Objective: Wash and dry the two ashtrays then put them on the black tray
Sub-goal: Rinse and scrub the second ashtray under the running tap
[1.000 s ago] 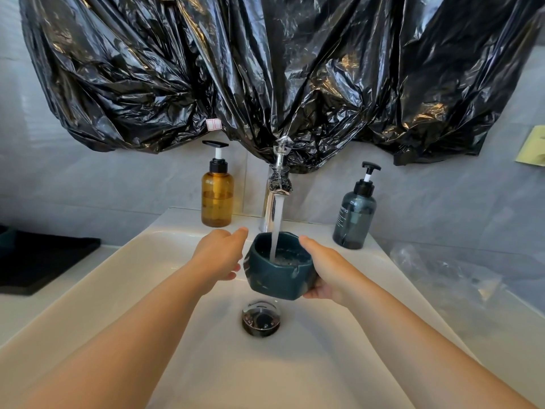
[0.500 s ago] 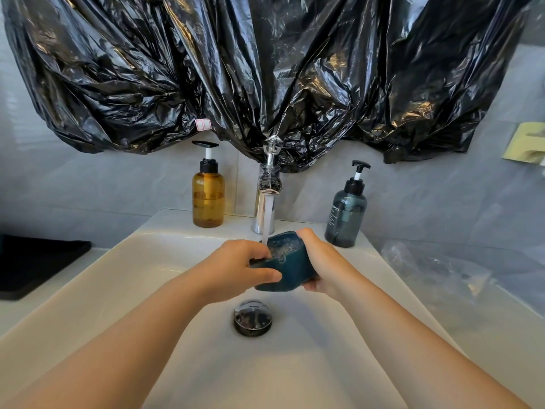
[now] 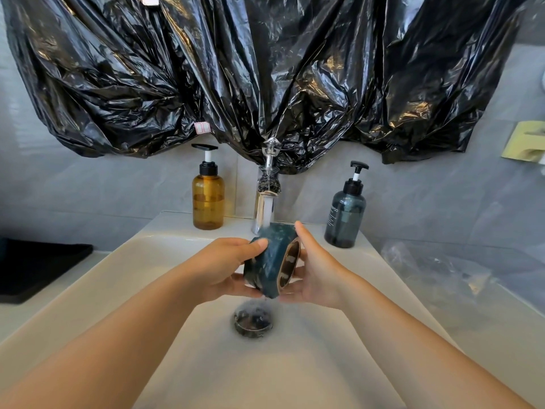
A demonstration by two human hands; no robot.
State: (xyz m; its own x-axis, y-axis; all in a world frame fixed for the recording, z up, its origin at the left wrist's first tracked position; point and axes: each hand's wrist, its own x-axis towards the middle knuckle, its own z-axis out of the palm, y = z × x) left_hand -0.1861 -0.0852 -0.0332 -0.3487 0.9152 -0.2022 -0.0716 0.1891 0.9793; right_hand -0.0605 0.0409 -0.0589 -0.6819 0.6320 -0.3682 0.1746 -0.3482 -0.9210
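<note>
Your left hand (image 3: 218,267) grips the ashtray (image 3: 269,261), thumb laid across its upper wall and fingers curled beneath. Your right hand (image 3: 321,273) cups the opposite side, thumb raised and fingers hooked under the lower edge. You hold the ashtray tipped on its side above the round metal drain (image 3: 253,318) of the smooth white sink (image 3: 147,261). It has faceted walls, a glossy dark-teal glaze and an unglazed tan foot ring facing your right palm. Water from the chrome faucet (image 3: 262,211) strikes its top. The flat matte black tray (image 3: 35,267) lies on the counter, far left
</note>
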